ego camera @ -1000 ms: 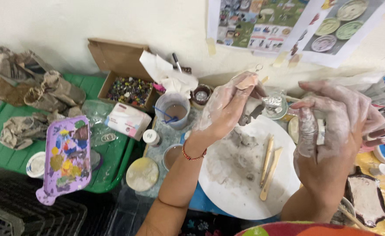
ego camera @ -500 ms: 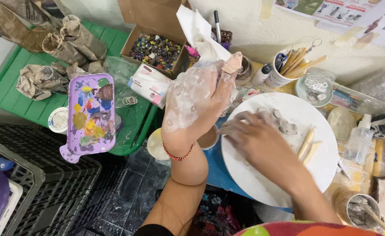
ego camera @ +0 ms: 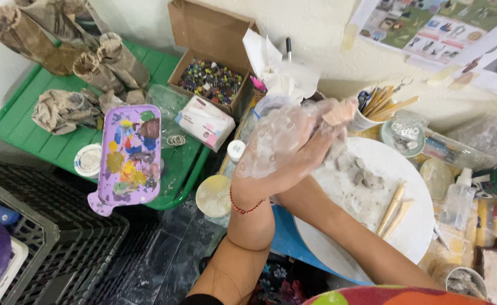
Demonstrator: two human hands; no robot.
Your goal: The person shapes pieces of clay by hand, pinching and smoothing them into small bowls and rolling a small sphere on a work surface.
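Nearest, a red thread bracelet (ego camera: 247, 207) circles the wrist of the left hand (ego camera: 285, 148), which is clay-smeared and lies flat, its grip apart and clamped on nothing. It presses across the right hand (ego camera: 309, 190), mostly hidden beneath, so that grip cannot be told. This looks like clay being rubbed between the palms. Just beyond, grey clay lumps (ego camera: 361, 176) lie on the round white board (ego camera: 412, 237) beside wooden modelling sticks (ego camera: 392, 210); picking either up would call for parting the hands
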